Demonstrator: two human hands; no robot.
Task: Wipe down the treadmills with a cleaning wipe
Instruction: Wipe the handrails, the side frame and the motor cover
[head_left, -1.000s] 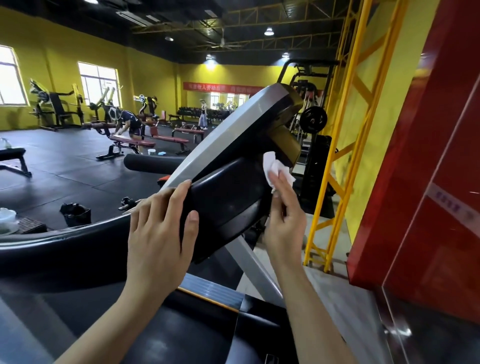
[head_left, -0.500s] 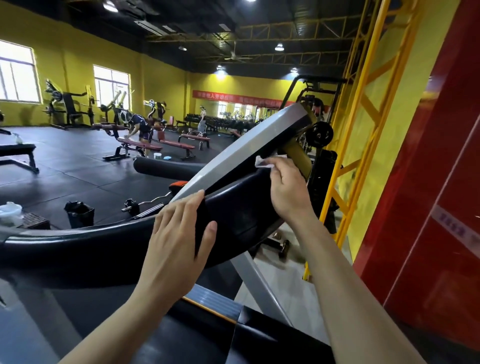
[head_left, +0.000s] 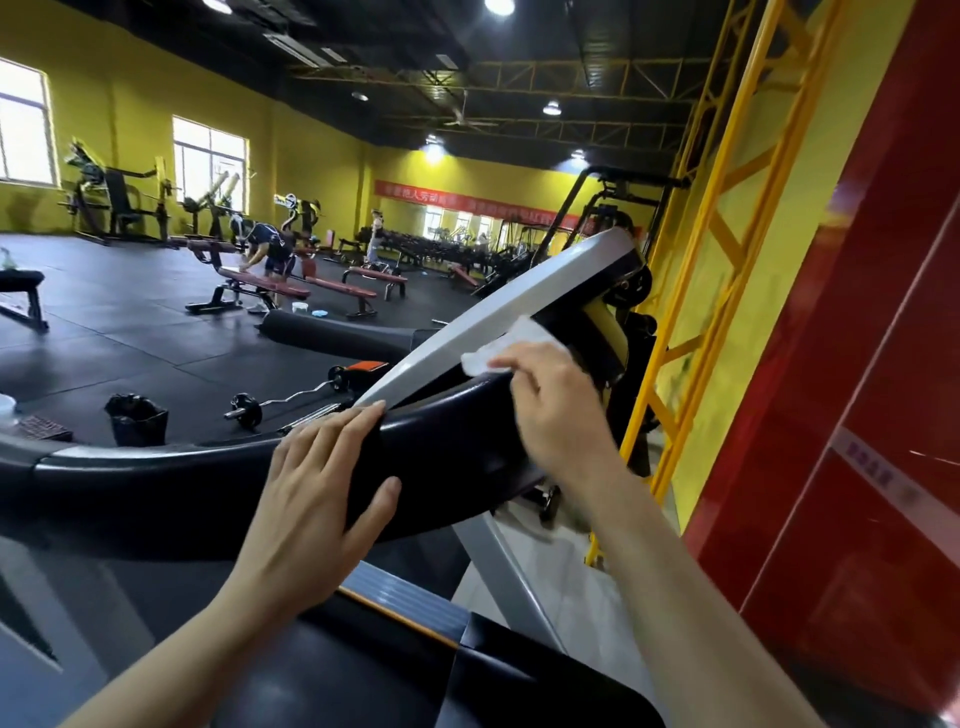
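On the right side of the treadmill (head_left: 457, 457), a white cleaning wipe (head_left: 498, 348) is pressed against the grey edge of the console (head_left: 519, 296) by the right hand (head_left: 556, 410), whose fingers are curled round the wipe where the grey panel meets the black handrail (head_left: 156, 473). The left hand (head_left: 317, 493) is laid flat on the black handrail, fingers straight and spread, nothing held in it; it is judged to be steadying the frame. The wipe is seen bunched, partly hidden under the fingers, with a loose corner reaching left along the panel.

As for progress, only this corner of one machine is being worked on. No sheen or streak can be made out that would show which parts are already cleaned, so the share done cannot be told. The long curved handrail toward the left, the rest of the console and the belt deck (head_left: 291, 670) below are judged to be left, as are any further treadmills, none of which is in view.
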